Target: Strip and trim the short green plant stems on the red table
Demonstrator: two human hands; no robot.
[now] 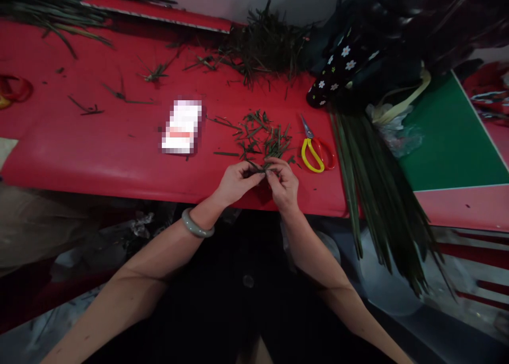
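Both my hands near front edge of red-covered table (99, 157). My left hand (237, 183), pale grey-green smooth bangle (194, 226) on wrist: fingers curled, thumb and fingertips pinching narrow dark-green leaf strip (257, 167). My right hand (285, 186): fingers bent, thumb and fingertips pinched on same strip, tips close to left ones. Strip's far details hidden by fingers. Just beyond hands, loose scatter of short dark-green leaf clippings (278, 143). Right of them, scissors with yellow and red looped handles (309, 136), lying apart from hands.
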